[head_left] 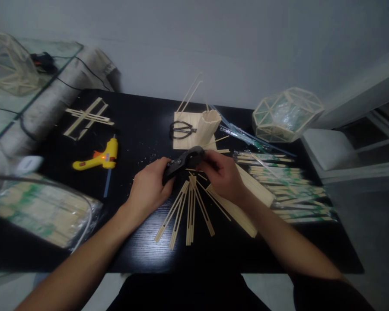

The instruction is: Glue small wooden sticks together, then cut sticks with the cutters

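Note:
My left hand (151, 183) is closed around a black hand tool (184, 164) with a curved, rounded far end, held just above the table. My right hand (225, 175) is at that far end, its fingers pinched together; what lies between them is hidden. Below both hands, slim pale wooden sticks (190, 211) fan out toward me, joined in narrow pairs. Short stick pieces (199, 174) lie near the tool. Beside my right wrist is a wide stack of wooden sticks (256, 185), partly covered by the forearm.
A yellow glue gun (99, 157) lies left, near crossed sticks (87, 116) and a bagged bundle (42, 209). Behind my hands, black scissors (182, 129) and a stick cylinder (208, 125) rest on a wooden square (178, 144). Stick packs (288, 185) and a faceted frame (287, 114) are right.

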A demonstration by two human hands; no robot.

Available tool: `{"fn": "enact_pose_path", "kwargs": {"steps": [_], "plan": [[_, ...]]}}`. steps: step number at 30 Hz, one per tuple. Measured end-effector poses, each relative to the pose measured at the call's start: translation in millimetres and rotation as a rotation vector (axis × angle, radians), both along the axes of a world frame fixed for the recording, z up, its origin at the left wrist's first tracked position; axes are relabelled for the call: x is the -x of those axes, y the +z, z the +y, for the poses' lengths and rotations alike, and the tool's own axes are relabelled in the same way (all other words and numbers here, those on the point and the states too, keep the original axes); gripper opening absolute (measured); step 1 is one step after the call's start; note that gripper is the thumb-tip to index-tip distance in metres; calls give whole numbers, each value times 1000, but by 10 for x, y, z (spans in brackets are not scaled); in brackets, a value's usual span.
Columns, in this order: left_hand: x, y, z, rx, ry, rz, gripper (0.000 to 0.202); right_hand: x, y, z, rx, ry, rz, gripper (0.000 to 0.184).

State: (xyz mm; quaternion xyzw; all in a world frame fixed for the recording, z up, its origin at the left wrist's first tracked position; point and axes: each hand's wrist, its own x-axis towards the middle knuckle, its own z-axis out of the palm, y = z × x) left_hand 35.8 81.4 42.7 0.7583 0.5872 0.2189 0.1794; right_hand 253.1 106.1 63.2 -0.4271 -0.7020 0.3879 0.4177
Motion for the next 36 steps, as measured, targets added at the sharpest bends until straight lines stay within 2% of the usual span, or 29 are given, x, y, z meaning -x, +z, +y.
{"fn": "enact_pose_path", "kwargs": {"steps": [5, 11, 19, 28, 36], "plan": [[-6, 0, -5, 19, 3, 2, 21, -8, -9, 2, -20, -7, -30, 13], [-34, 48, -21, 99, 15, 25, 4, -10, -53, 14, -77, -4, -23, 12], [-32, 71, -25, 133, 43, 146, 2, 8, -80, 10, -65, -21, 4, 12], [-14, 19, -14, 23, -34, -47, 21, -17, -45, 33, -37, 29, 6, 13], [-9, 1, -12, 22, -33, -61, 27, -32, -28, 35, -32, 35, -28, 15]]}}
